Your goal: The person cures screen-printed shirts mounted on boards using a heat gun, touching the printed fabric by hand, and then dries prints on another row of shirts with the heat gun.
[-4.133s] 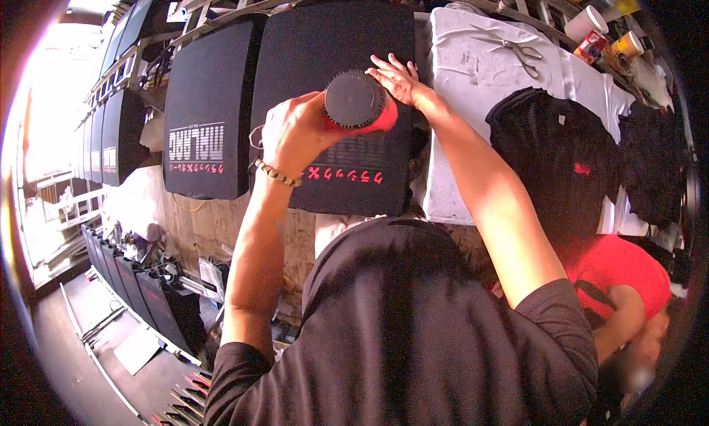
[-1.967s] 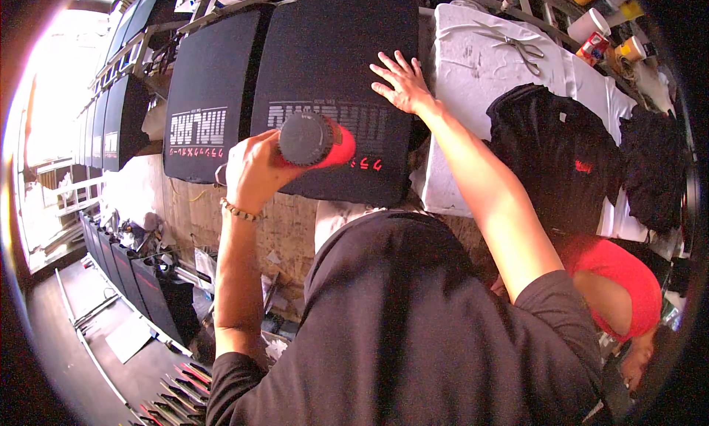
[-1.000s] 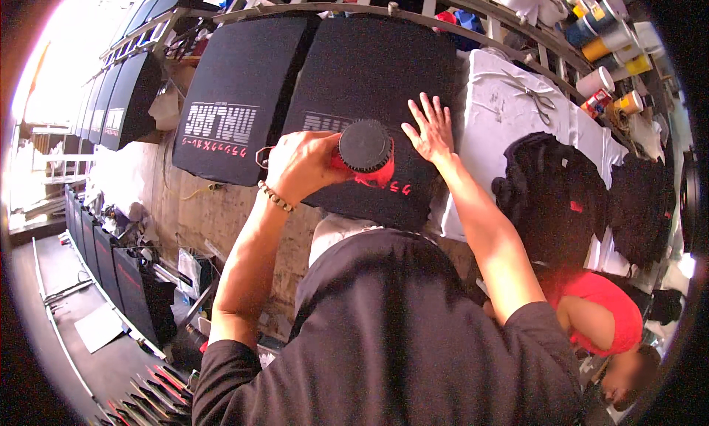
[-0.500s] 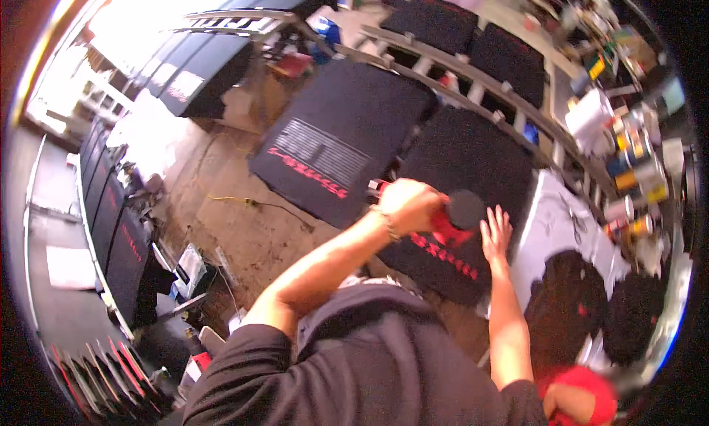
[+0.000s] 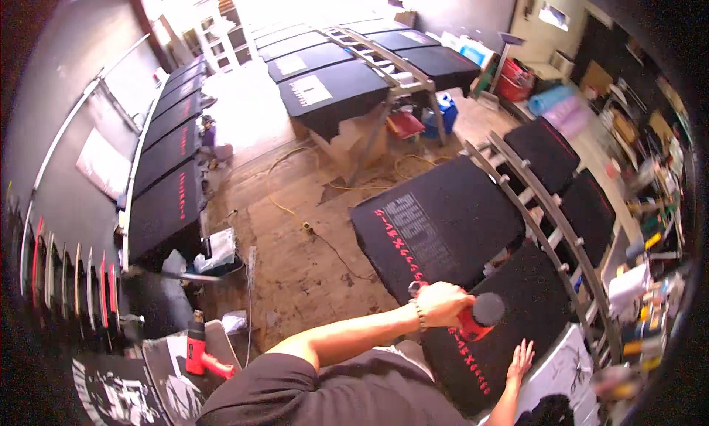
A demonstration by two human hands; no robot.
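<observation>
My left hand is closed around a red heat gun whose round black end faces up. The tool is above a black T-shirt stretched on a flat board, with red lettering near its hem. My right hand has its fingers spread and holds nothing; it is by the shirt's right edge, next to a white cloth. Whether it touches the fabric I cannot tell. To the left lies another black shirt with red lettering and a pale printed block.
A metal rail runs beyond the shirts, with more black shirts behind it. Rows of shirt boards line the left wall. A second heat gun rests at lower left. A yellow cord lies on the wooden floor. Cans and bottles crowd the right.
The view has swung left, so the shirts and both hands appear lower and farther right. My left hand still grips the heat gun; my right hand's fingers stay spread.
</observation>
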